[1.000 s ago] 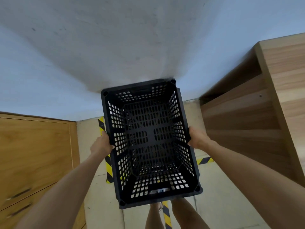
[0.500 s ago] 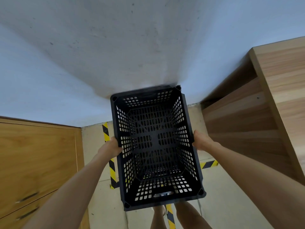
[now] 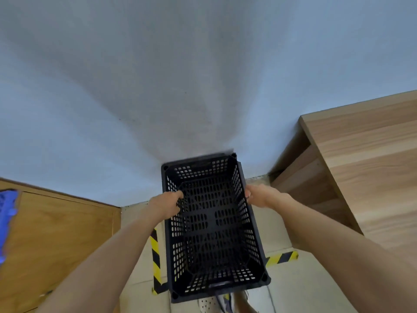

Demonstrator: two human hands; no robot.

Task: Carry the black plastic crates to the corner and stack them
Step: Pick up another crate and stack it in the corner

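Both hands (image 3: 165, 205) on black crate (image 3: 213, 229)

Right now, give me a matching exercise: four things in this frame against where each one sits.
Things:
1. black crate
2. striped tape
3. wooden cabinet
4. blue object

Places:
A. far left edge
B. on the floor
C. between both hands
D. lower left, against the wall

Pairs: 1-C, 2-B, 3-D, 4-A. The left hand and right hand grip the crate's long sides.

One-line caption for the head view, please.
Both hands, left hand and right hand, grip an empty black crate by its long sides near the wall.
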